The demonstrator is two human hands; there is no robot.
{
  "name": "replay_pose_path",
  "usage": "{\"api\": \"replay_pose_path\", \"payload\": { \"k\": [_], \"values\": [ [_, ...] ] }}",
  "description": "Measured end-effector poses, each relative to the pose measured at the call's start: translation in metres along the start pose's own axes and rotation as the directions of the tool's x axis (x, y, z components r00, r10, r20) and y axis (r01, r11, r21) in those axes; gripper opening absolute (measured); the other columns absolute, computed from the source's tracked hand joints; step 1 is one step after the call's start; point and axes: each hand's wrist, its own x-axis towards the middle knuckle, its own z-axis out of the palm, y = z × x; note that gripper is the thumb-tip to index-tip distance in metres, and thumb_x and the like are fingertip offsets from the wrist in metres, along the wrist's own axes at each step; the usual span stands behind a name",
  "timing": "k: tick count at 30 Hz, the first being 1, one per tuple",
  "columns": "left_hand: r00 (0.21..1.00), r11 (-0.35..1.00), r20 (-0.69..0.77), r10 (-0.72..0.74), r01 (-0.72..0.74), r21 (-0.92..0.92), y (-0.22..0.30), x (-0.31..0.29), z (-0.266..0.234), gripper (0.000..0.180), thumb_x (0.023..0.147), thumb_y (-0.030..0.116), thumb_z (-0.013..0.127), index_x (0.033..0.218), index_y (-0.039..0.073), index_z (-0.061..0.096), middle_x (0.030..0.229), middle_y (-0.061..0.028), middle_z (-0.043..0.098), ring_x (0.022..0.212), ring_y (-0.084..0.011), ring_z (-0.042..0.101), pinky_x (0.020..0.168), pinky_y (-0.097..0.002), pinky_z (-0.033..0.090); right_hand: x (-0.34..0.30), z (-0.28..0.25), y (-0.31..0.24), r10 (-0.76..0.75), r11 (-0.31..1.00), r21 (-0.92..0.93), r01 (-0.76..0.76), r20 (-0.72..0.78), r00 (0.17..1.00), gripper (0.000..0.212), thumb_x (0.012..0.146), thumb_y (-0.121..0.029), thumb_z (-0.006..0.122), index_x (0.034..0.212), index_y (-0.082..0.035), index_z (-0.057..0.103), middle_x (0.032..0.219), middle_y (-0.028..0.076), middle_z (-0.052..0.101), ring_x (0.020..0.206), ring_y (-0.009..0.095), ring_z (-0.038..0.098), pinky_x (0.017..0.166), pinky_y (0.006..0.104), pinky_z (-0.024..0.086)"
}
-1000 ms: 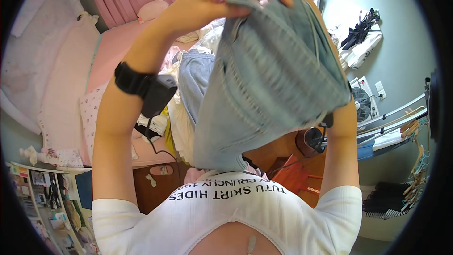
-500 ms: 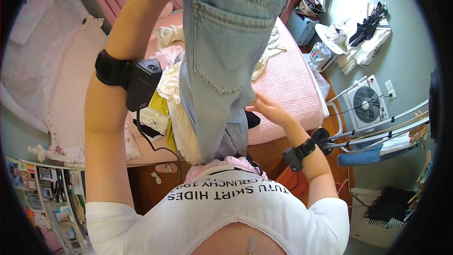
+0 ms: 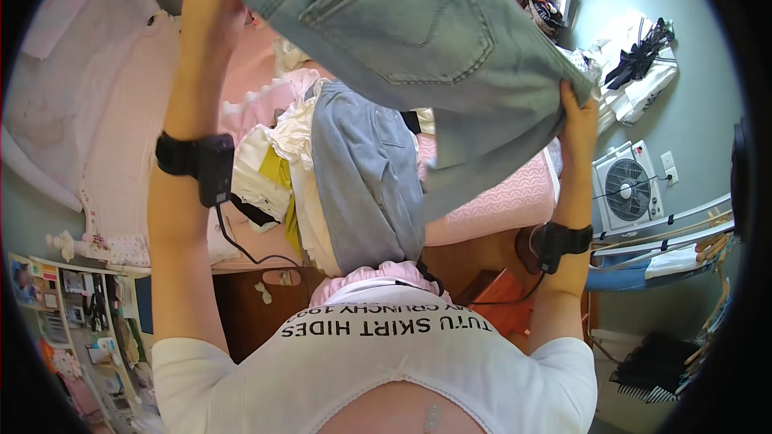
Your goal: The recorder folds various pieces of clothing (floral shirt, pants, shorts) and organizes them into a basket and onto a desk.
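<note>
1. Two hands gripped the jeans (image 3: 418,44), which hung slantwise in the air above the bed (image 3: 515,193), their top cut off by the view.
2. The left hand (image 3: 211,0) was closed around a waistband corner, above the bed's left part; the right hand (image 3: 579,120) pinched an edge of the denim near the bed's right side, its fingers partly hidden behind the cloth.
3. That right pinch looked the weaker: it seemed to take in little cloth, so a sharp tug could have freed the edge and dropped that side onto the bed.
4. The slack denim between the hands sagged in folds; handled so, it could have twisted or creased.
5. Grey-blue trousers (image 3: 358,169) lay over the bed's near edge, where a low sweep of the jeans could have dragged them off.
6. White clothes (image 3: 297,141) and a yellow cloth (image 3: 279,173) crowded the bed left of its middle, taking up flat surface.
7. From the left wrist camera (image 3: 215,169) a black cable (image 3: 231,238) looped past the bed's near edge and could have snagged fabric.
8. Right of the bed stood a fan (image 3: 627,189) and, nearer the person, a rack (image 3: 667,221), which could have hampered a wide right-arm swing.
9. Shelves (image 3: 68,273) stood near the bed's near left corner.
</note>
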Motion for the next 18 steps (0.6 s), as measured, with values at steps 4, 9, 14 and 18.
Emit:
{"api": "replay_pose_path", "payload": {
  "k": [4, 9, 14, 18],
  "values": [
    [0.981, 0.989, -0.128, -0.147, 0.145, -0.019, -0.008, -0.054, -0.072, 0.021, 0.082, 0.011, 0.05, 0.1, -0.001, 0.051, 0.09, -0.0061, 0.057, 0.081, -0.014, 0.054, 0.072, -0.0261, 0.043, 0.009, 0.046, -0.046, 0.023, 0.964, -0.262, 0.042, 0.239, 0.971, 0.025, 0.077, -0.023, 0.057, 0.085, 0.001, 0.06, 0.07, 0.001, 0.057, 0.064, 0.007, 0.049, 0.06, 0.0212, 0.039],
    [0.883, 0.987, -0.441, -0.157, 0.155, -0.042, 0.014, -0.113, -0.146, 0.02, 0.083, 0.01, 0.049, 0.099, -0.001, 0.05, 0.092, -0.008, 0.056, 0.081, -0.0161, 0.055, 0.074, -0.028, 0.043, 0.022, 0.16, -0.03, -0.22, 0.888, -0.223, 0.403, 0.562, 0.797, 0.025, 0.078, -0.022, 0.055, 0.084, 0.002, 0.058, 0.065, 0.007, 0.055, 0.062, 0.011, 0.051, 0.058, 0.0251, 0.039],
    [0.735, 0.916, -0.595, 0.324, -0.089, 0.39, 0.04, -0.149, -0.208, 0.024, 0.082, 0.01, 0.052, 0.101, -0.003, 0.049, 0.094, -0.0093, 0.055, 0.084, -0.0165, 0.053, 0.074, -0.0265, 0.043, 0.003, 0.285, 0.049, -0.311, 0.921, -0.015, 0.39, 0.575, 0.757, 0.018, 0.08, -0.015, 0.049, 0.09, -0.001, 0.056, 0.078, 0.015, 0.059, 0.076, 0.025, 0.057, 0.068, 0.0317, 0.043],
    [0.673, 0.749, -0.671, 0.311, 0.261, 0.609, 0.008, -0.193, -0.253, 0.023, 0.077, 0.009, 0.059, 0.097, 0.0, 0.054, 0.092, -0.0096, 0.054, 0.083, -0.0155, 0.049, 0.074, -0.0255, 0.038, -0.088, 0.293, 0.112, -0.122, 0.955, -0.087, 0.283, 0.756, 0.643, 0.021, 0.078, -0.017, 0.053, 0.093, -0.003, 0.056, 0.09, 0.016, 0.059, 0.085, 0.027, 0.056, 0.073, 0.0333, 0.043]
  ]
}}
